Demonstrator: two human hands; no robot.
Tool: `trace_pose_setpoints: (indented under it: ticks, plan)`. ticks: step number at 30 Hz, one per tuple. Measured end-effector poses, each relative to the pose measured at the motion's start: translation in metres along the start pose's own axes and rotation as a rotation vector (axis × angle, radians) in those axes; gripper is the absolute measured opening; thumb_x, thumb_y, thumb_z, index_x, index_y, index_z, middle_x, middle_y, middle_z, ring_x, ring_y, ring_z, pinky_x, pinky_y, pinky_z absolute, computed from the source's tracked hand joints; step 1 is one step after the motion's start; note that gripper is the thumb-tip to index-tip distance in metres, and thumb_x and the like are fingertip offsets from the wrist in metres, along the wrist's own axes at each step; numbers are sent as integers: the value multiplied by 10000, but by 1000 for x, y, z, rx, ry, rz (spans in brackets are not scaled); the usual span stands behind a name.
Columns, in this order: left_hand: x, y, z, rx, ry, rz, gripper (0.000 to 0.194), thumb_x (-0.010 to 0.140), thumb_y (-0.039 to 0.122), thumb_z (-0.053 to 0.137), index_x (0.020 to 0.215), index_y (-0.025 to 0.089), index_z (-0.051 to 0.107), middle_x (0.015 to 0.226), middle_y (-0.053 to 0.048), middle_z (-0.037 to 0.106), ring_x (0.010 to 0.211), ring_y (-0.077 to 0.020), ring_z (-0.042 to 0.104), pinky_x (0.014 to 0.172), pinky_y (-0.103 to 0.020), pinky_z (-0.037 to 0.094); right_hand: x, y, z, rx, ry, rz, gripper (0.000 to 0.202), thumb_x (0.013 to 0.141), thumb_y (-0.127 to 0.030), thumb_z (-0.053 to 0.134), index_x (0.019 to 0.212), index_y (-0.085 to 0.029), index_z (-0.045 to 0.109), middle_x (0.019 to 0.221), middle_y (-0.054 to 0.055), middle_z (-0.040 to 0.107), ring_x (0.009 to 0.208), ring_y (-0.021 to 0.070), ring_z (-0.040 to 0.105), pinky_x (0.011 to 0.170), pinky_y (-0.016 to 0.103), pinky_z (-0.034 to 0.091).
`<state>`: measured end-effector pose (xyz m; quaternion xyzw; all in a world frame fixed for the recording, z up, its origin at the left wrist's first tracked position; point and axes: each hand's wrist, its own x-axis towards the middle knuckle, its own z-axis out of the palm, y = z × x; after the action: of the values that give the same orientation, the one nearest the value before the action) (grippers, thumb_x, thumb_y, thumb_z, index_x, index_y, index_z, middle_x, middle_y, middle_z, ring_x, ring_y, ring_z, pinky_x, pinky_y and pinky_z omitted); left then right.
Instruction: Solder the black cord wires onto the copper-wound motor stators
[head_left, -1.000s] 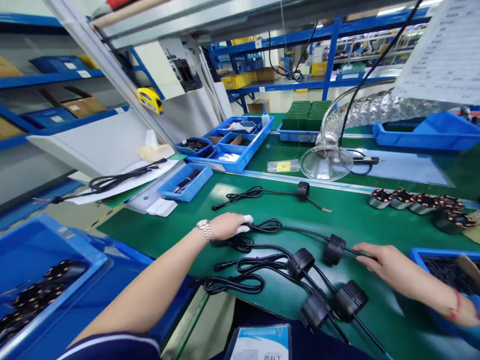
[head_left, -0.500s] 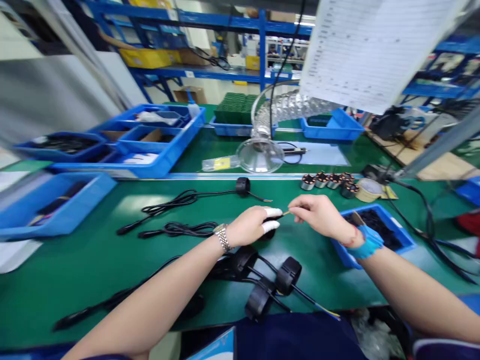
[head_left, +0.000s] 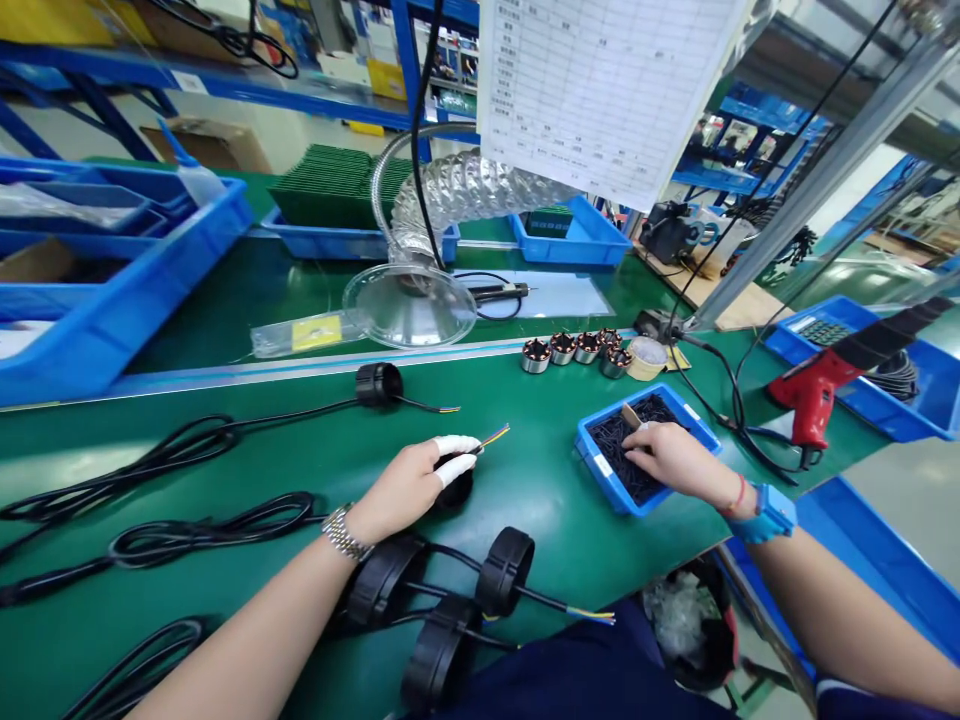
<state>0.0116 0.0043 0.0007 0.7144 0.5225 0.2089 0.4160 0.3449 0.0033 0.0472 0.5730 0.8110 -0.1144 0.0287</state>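
My left hand (head_left: 409, 482), with white covers on two fingertips, pinches a black cable whose thin coloured wires (head_left: 495, 436) stick out to the right. A black ring (head_left: 454, 488) sits under those fingers. My right hand (head_left: 667, 455) reaches into a small blue bin (head_left: 621, 497) of thin black pieces (head_left: 637, 475); its fingers are bent over them, beside a brown strip (head_left: 631, 415). Whether they grip a piece is too small to tell. Nearer my body lie black rings (head_left: 505, 570) threaded with cables. Another ring (head_left: 379, 384) on a cable lies beyond my left hand.
Copper-wound cores (head_left: 562, 348) and a tape roll (head_left: 646, 356) stand behind the bin. A clear extraction hood (head_left: 409, 306) hangs at the middle. At right lies a red heat gun (head_left: 814, 395). Coiled cables (head_left: 210, 530) and a large blue tray (head_left: 150, 310) are at left.
My right hand has left the wire ends and moved right into the small blue bin. My left hand still holds the cable. The view has turned to the right.
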Motion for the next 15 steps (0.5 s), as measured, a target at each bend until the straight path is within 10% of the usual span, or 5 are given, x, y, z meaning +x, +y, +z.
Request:
trace_pose_setpoints:
  ticks: [15]
  plan:
    - [-2,0,-2,-6,21,37,342,792,391,450,1029,206,613,1097,-43,614,1011,-221,542,926,-365,388,2,-5,13,341,145,113,223,797,-297,475,781,-152,645,759,43,646,680,142,584,648,265,459]
